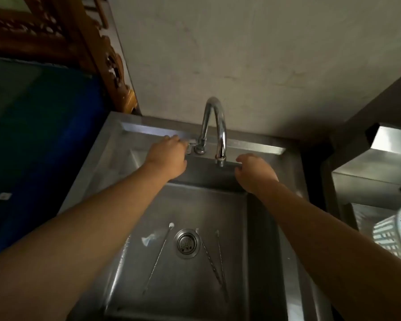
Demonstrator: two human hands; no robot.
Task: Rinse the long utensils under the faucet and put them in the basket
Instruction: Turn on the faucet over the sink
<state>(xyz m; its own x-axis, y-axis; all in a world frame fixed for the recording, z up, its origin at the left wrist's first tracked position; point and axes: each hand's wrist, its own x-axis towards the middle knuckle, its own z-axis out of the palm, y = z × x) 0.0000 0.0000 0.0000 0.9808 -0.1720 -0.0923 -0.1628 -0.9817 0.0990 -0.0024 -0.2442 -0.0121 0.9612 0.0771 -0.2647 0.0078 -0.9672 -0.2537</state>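
Nearest, three long utensils [159,256] lie on the sink [259,251] floor beside the drain [186,243], running near to far. Both hands are far above: left hand [166,156] closed, apparently on the faucet [214,128] handle; right hand [255,171] loosely curled, empty, nearer the basket [396,232].

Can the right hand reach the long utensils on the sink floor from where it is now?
Probably yes. The right hand hovers beside the faucet spout, holding nothing, and the three long utensils lie uncovered around the drain below it, nothing between.
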